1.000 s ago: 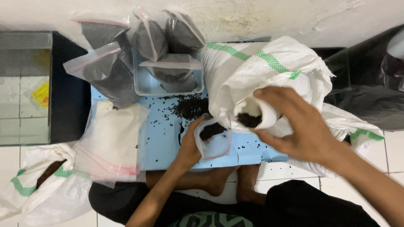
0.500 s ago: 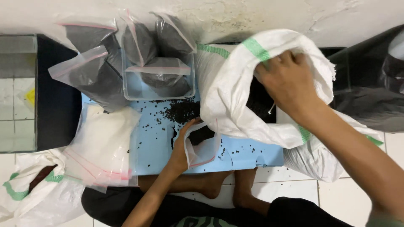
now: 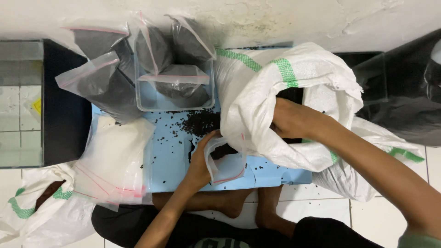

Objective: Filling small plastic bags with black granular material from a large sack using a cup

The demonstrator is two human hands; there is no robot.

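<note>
My left hand (image 3: 200,161) pinches the rim of a small clear zip bag (image 3: 228,164) and holds it open on the blue board (image 3: 167,158); a little dark granular material lies inside it. My right hand (image 3: 291,120) reaches into the mouth of a large white woven sack with green stripes (image 3: 257,87), right beside the small bag. Its fingers are hidden by the sack's folded edge, so what they hold cannot be told. Dark material shows inside the sack's opening.
Spilled dark granules (image 3: 200,121) dot the board. Several filled zip bags (image 3: 108,87) lean at the back, some in a clear tub (image 3: 146,100). Empty zip bags (image 3: 115,156) are stacked at left. A second white sack (image 3: 36,216), a glass tank (image 3: 20,101) and a black bag (image 3: 404,108) flank the board.
One second ago my right hand tipped a white cup of granules toward the small bag. It then went up into the sack and now sits lower inside it, cup out of sight.
</note>
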